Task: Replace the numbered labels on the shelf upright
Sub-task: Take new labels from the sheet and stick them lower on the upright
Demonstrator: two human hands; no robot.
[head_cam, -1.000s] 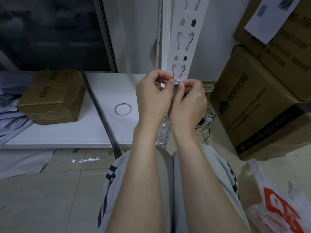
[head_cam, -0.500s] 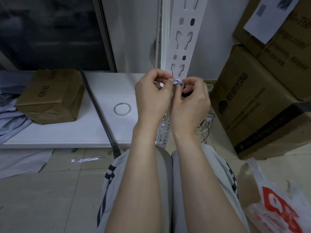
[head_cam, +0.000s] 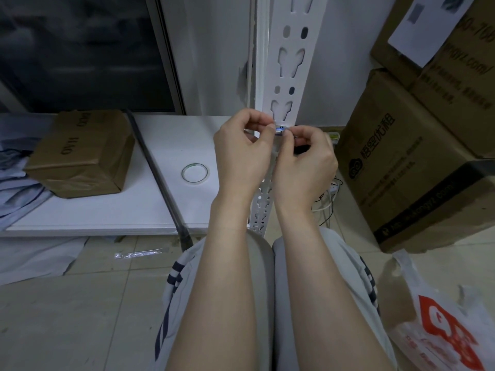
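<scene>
Both grips met in front of the white shelf upright (head_cam: 290, 62), fingers curled. The left grip (head_cam: 242, 156) and the right grip (head_cam: 304, 159) each pinched one end of a small blue-and-white label (head_cam: 280, 129) between thumb and fingertip, at the upright's face just below a keyhole slot. Whether the label was stuck down could not be told. Left of the left grip a tape roll (head_cam: 194, 173) lay on the white tabletop (head_cam: 160, 210), with a brown box (head_cam: 80, 153) farther left. Right of the right grip stood stacked cartons (head_cam: 401, 162).
</scene>
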